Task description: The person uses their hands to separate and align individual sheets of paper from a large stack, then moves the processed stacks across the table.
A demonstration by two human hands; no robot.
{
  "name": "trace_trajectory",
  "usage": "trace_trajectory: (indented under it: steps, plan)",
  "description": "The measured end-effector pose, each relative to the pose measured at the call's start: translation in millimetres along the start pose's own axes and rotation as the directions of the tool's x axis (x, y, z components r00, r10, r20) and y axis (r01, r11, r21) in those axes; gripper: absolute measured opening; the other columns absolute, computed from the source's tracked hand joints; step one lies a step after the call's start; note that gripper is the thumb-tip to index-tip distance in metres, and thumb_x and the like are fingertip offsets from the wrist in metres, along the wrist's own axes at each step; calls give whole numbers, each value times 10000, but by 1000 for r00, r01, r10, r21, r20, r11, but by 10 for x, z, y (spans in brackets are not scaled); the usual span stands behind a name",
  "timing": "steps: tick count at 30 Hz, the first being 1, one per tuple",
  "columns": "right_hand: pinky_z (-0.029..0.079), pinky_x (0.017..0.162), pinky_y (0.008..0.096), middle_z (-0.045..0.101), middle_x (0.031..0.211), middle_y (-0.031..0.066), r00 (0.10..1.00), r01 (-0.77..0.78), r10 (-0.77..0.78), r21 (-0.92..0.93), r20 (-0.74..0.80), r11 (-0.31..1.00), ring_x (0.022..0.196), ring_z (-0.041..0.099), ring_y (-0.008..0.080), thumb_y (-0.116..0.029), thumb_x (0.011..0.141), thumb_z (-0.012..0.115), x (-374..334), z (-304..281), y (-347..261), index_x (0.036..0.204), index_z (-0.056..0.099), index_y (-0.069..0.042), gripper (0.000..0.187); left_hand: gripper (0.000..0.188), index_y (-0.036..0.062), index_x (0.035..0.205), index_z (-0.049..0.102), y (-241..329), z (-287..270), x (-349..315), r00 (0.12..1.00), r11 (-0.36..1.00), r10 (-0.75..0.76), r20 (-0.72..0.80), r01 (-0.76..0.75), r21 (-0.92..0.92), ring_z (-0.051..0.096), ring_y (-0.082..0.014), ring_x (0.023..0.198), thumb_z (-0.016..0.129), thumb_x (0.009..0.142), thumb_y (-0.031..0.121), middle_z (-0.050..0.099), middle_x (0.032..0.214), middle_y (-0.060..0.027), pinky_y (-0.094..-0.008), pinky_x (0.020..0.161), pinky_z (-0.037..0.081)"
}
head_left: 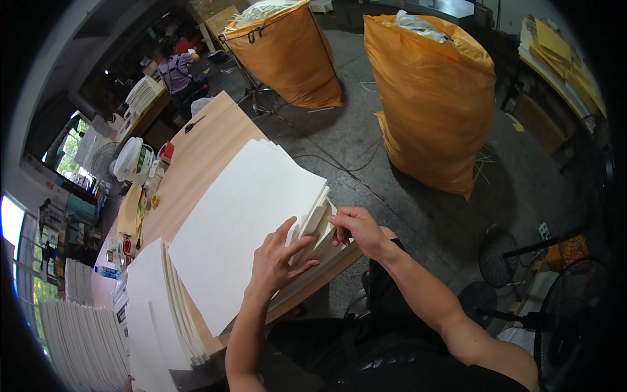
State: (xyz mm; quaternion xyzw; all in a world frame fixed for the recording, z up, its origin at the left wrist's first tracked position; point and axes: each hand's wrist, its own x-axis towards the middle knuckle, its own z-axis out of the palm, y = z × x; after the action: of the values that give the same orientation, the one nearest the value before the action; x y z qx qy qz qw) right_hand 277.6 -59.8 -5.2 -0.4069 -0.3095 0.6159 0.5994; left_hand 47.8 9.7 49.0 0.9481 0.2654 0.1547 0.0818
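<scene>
A stack of large white sheets, paper or thin board (255, 202), lies at a slant on the wood-grain table in front of me. My left hand (277, 261) rests at the stack's near right edge, its fingers spread over the layered sheet edges. Close beside it, my right hand (358, 230) is closed, thumb and fingers pinched against the same edges. What sits between those fingertips is hidden. Between the hands the edges fan slightly apart, with a narrow pale flap (316, 219) standing out.
More white sheets (153, 307) overlap at the table's near left. Scissors (194, 124) lie at the far end, and a white bucket (132, 160) stands on the left. Beyond are two large orange sacks (434, 104) (287, 62). Fans (499, 258) stand at right; a person (175, 72) sits far left.
</scene>
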Motion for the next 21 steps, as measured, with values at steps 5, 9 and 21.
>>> trace_trajectory:
  steps: [5,9,21]
  plan:
    - [425,523,242,607,649,24,1000,8,-8,-17,8,1000,622,650,130,-238,1026,613,-51,-21,-47,738,559,-100,324,513,335,1255,697,18,-52,22,999,1000,-10,45,10,-12,674,-329,1090,857,769,285,539,1476,-118,-418,861,596]
    - [436,513,241,603,650,28,962,183,-271,-641,-41,745,606,642,135,-236,1022,615,-34,6,76,737,554,-94,324,507,412,1324,652,-31,46,-5,1000,1000,-3,15,3,18,700,-306,999,752,866,219,485,1520,-155,-398,799,599]
    - [423,526,245,608,648,38,1000,0,0,58,9,998,611,645,144,-230,1042,599,5,0,17,746,552,-98,327,593,321,1206,712,23,16,-6,1000,1000,8,-25,-9,-10,697,-344,1091,930,655,327,514,1500,-130,-416,867,606]
